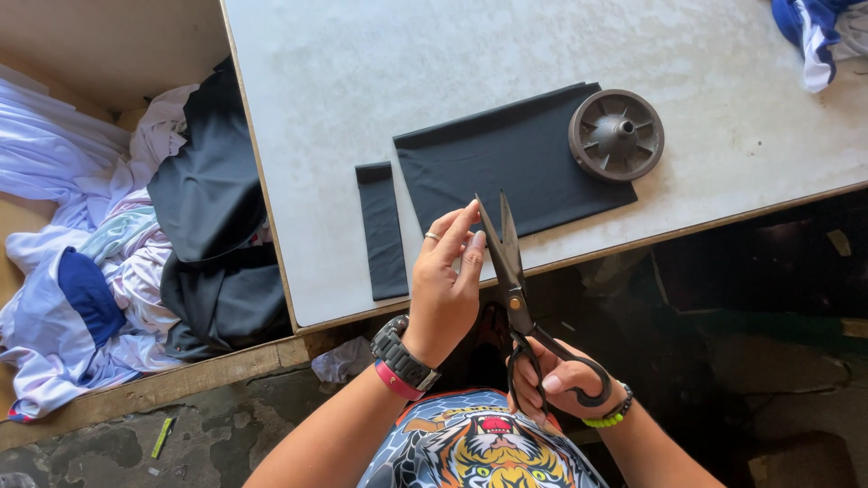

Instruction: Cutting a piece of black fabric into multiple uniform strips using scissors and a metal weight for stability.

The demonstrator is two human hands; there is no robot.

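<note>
My right hand grips the black handles of large scissors, whose blades point up and stand slightly apart. My left hand is raised beside the blades, fingertips touching or nearly touching the left blade; it wears a ring and a black watch. Beyond the hands, a black fabric rectangle lies on the grey table, weighted at its right end by a round dark plastic wheel. A narrow black fabric strip lies just left of the rectangle, apart from it.
A wooden bin to the left holds a pile of white, blue and black garments. Blue and white cloth sits at the table's far right corner. The table's front edge runs diagonally before me; dark floor lies below.
</note>
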